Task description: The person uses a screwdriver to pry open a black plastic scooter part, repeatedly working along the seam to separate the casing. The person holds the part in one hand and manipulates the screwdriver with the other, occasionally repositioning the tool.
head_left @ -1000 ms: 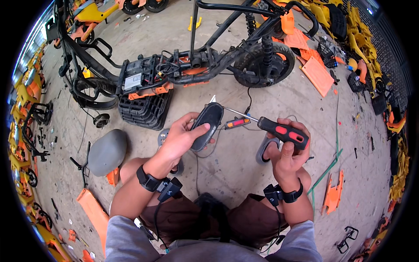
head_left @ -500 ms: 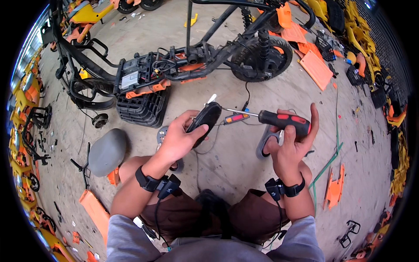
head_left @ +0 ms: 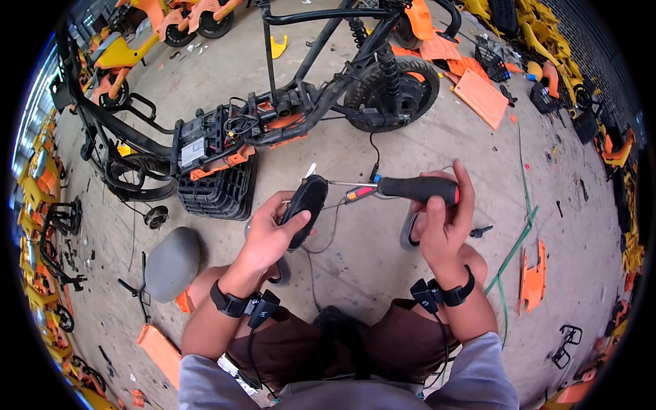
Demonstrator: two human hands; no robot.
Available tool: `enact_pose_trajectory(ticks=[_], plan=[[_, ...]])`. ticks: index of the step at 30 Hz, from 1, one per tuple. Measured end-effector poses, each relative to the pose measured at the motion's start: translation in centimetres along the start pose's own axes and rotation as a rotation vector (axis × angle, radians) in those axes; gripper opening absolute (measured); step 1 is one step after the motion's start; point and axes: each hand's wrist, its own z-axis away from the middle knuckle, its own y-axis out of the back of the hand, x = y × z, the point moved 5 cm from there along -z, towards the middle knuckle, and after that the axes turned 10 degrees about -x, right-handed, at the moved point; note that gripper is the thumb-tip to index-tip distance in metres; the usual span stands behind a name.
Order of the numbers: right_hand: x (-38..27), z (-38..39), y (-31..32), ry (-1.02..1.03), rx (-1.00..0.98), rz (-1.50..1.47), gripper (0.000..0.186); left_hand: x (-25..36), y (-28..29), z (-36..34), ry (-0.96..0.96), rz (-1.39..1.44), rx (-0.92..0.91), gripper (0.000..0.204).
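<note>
Oval black casing (head_left: 309, 202) is pinched by the left hand (head_left: 268, 236); a steel-shafted, black-and-red-handled screwdriver (head_left: 403, 186), gripped by the right hand (head_left: 443, 234), has been rolled, suggesting turning at the casing's edge.

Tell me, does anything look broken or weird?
Yes. The black bike frame has its wires bare, and orange panels lie loose on the floor, so it looks taken apart. The held screwdriver shows no obvious damage.

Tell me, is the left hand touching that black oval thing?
Touching. The head view shows it plainly: the left hand grips the black oval piece, with the thumb pressed on its front face.
</note>
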Motion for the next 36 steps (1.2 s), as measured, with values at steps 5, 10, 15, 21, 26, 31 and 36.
enact_pose_trajectory(ticks=[5,10,15,21,26,31,36], plan=[[-0.5,-1.2,0.2,0.133,-0.028,0.106,0.059,-0.5,0.2,-0.1,0.012,-0.045,0.021,0.034],[0.3,-0.5,0.3,-0.047,0.011,0.07,0.056,-0.9,0.2,-0.2,-0.014,-0.047,0.005,0.034],[-0.6,-1.1,0.5,0.143,0.054,0.058,0.05,-0.4,0.2,0.2,-0.006,-0.033,0.026,0.034],[1.2,-0.2,0.8,0.123,0.083,0.14,0.045,-0.1,0.0,0.2,0.015,0.01,0.034,0.033],[1.4,-0.7,-0.1,0.254,0.143,0.234,0.044,-0.3,0.6,0.2,0.008,0.019,0.047,0.036],[0.2,-0.6,0.5,0.241,0.101,0.237,0.039,-0.1,-0.1,0.1,0.033,-0.002,0.057,0.035],[-0.9,-1.1,0.4,0.245,0.088,0.131,0.04,0.3,-0.2,0.4,0.066,-0.002,0.081,0.031]])
